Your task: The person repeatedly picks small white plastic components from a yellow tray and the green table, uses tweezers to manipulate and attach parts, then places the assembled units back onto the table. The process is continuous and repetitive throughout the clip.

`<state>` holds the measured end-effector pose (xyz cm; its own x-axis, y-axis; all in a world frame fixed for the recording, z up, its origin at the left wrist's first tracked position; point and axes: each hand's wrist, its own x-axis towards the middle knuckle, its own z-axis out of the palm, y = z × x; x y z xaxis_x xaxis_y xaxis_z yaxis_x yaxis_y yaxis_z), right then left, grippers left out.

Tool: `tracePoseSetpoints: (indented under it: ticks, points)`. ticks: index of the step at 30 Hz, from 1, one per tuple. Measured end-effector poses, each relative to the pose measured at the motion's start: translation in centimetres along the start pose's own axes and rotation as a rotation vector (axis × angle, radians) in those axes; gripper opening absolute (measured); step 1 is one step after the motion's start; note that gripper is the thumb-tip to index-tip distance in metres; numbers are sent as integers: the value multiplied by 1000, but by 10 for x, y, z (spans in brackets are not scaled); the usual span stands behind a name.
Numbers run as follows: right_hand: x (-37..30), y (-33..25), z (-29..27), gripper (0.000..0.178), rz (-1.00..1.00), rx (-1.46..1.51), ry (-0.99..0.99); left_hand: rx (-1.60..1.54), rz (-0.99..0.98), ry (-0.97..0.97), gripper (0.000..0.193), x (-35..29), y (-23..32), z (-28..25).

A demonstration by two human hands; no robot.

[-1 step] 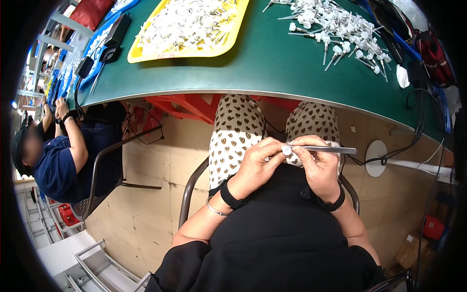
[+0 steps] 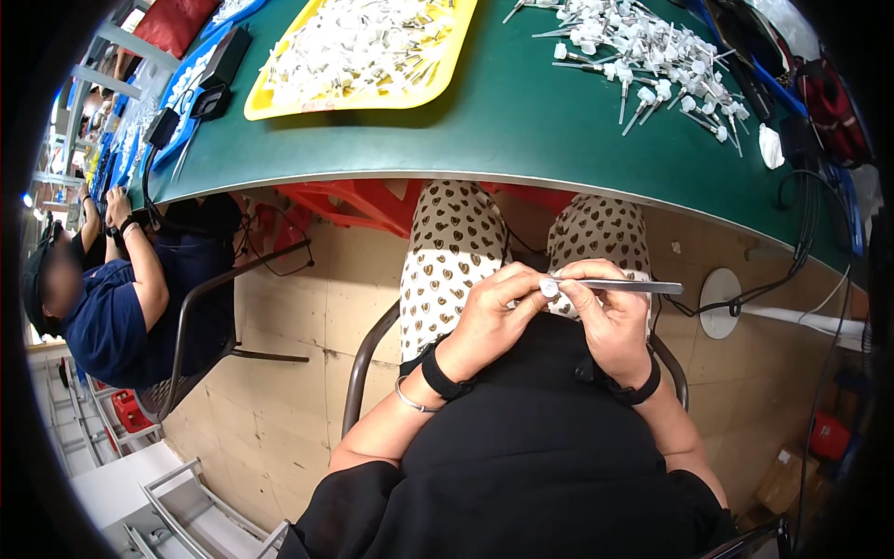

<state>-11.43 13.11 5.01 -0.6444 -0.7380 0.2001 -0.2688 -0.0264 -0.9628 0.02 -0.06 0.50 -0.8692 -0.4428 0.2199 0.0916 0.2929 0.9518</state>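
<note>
The small white piece (image 2: 549, 288) sits between your hands, pinched by your left hand (image 2: 495, 315), while your right hand (image 2: 610, 324) grips a slim grey tool (image 2: 644, 287), with a yellow tray (image 2: 391, 101) beyond your left and loose white parts (image 2: 643, 42) beyond your right on the green table (image 2: 521, 130).

1. Dressed in a plain black top (image 2: 540, 438), with short sleeves (image 2: 358, 503) to match.
2. Strapped with a wide black left band (image 2: 440, 375) and a black right band (image 2: 646, 385).
3. Ringed at left, nearer than the left band, by a thin silver bangle (image 2: 406, 401).
4. Clad in cream trousers (image 2: 456, 242), printed with dark brown hearts.
</note>
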Motion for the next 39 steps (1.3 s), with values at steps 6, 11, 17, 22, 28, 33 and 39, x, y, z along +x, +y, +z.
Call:
tracePoseSetpoints:
  ticks: [6, 11, 17, 22, 28, 33, 39]
  points:
    - [0, 2, 2, 7, -17, 3, 7, 10, 5, -6, 16, 0, -3, 0]
    - [0, 1, 2, 7, 65, 44, 19, 19, -5, -3, 16, 0, -2, 0]
    - [2, -1, 1, 6, 15, 27, 4, -16, -32, -28, 16, 0, -4, -2]
    - [5, 1, 0, 5, -78, -58, -27, -55, -45, -34, 17, 0, -2, -1]
    - [7, -1, 0, 6, -130, -136, -35, -45, -35, -36, 17, 0, -2, -1]
    - [7, -1, 1, 6, -128, -147, -33, -27, -32, -51, 17, 0, -3, -1]
    - [11, -3, 0, 5, -238, -283, -83, -19, -20, -46, 17, -1, -4, -1]
